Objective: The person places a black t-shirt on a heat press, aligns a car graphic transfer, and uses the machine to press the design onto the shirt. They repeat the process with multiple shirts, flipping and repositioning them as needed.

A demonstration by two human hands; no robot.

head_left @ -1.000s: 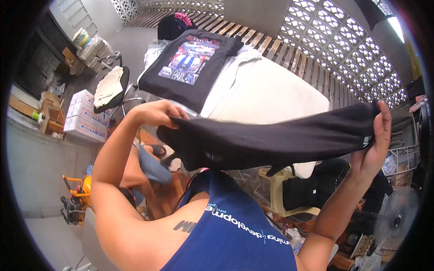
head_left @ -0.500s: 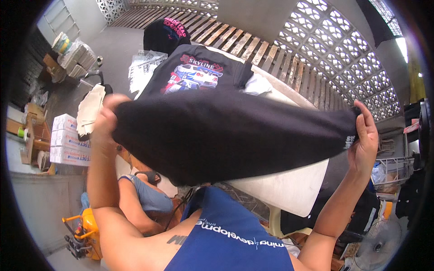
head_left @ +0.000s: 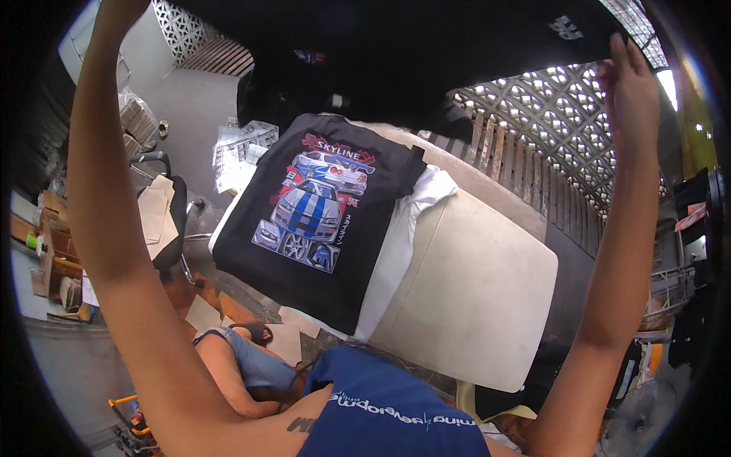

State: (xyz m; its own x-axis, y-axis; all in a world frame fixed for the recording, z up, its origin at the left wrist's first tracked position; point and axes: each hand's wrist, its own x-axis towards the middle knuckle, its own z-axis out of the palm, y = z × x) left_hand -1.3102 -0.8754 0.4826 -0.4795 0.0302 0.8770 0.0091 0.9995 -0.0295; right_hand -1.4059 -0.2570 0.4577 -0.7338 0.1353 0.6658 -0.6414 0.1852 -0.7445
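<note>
A black garment with small prints is spread high across the top of my view. My right hand grips its right edge. My left hand is raised at the upper left edge beside it, its fingers cut off by the frame. Below lies a folded black shirt with a car graphic, on top of a white garment, on a white table. Clear printed sheets lie beside the shirt on the left.
A black chair holds beige sheets at the left. A co-worker's bare arm and denim-clad leg are low at left, near cardboard pieces. Slatted boards run behind the table. A fan stands at lower right.
Both my arms have risen, lifting the black garment from over the table to the top of my view, uncovering the printed shirt and more of the white tabletop.
</note>
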